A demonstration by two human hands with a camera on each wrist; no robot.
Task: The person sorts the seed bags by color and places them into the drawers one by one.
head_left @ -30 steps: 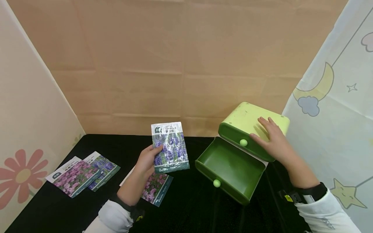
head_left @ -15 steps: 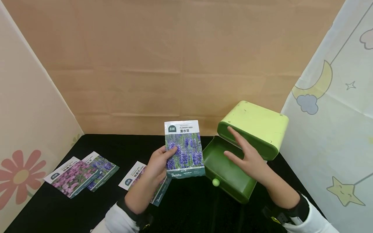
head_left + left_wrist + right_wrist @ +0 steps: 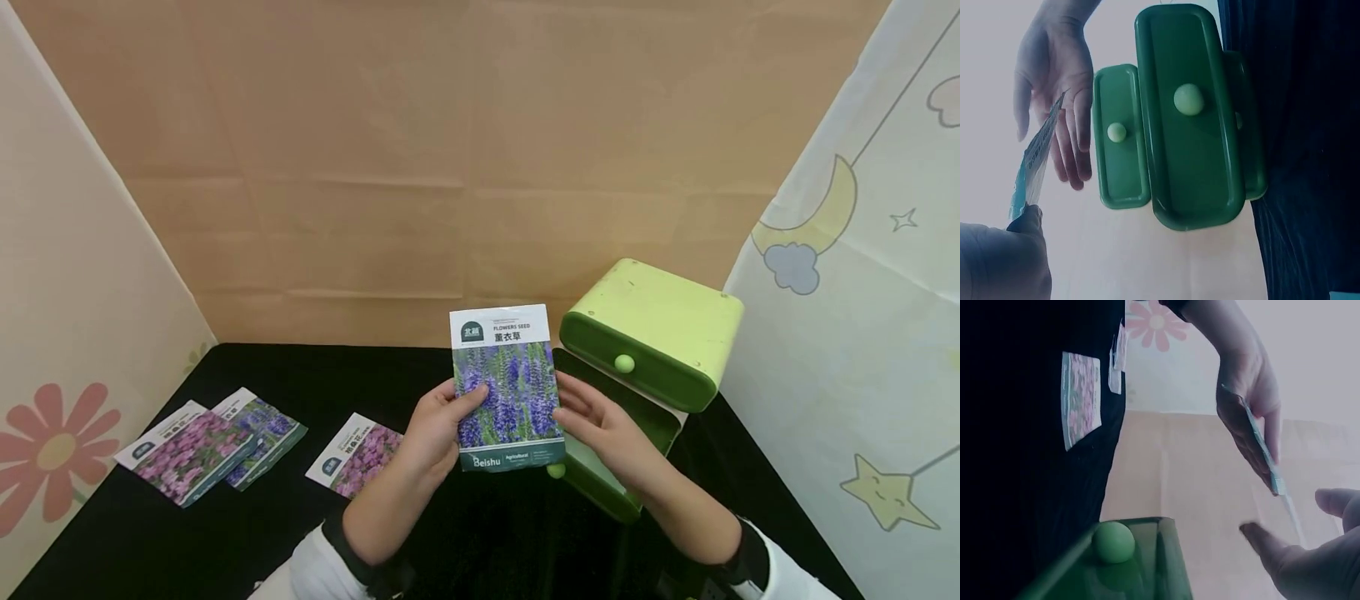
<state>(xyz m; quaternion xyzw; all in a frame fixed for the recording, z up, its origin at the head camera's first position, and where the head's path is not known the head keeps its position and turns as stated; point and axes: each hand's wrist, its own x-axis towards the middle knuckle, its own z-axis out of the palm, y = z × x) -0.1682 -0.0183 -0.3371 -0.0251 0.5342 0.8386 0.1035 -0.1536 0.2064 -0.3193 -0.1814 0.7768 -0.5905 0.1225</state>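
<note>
My left hand (image 3: 435,433) grips a lavender seed packet (image 3: 510,392) by its left edge, thumb on the printed front and fingers behind. It is held up, label facing the head camera. My right hand (image 3: 607,429) is at the packet's right edge; its thumb and fingers stand spread around that edge in the right wrist view (image 3: 1316,562). Behind it is a green drawer box (image 3: 652,312), with a drawer (image 3: 600,492) pulled out and partly hidden by packet and hand. The left wrist view shows the pulled-out drawer's front and its round knob (image 3: 1189,99).
A pink-flower seed packet (image 3: 363,458) lies on the black cloth, partly behind my left forearm. Farther left another pink packet (image 3: 191,454) overlaps a purple-flower packet (image 3: 273,429). A brown backdrop (image 3: 337,167) rises behind the table, with patterned sheets at both sides.
My left hand has carried the lavender packet to the right, in front of the drawer. The right hand has come down from the box top to the packet's right edge.
</note>
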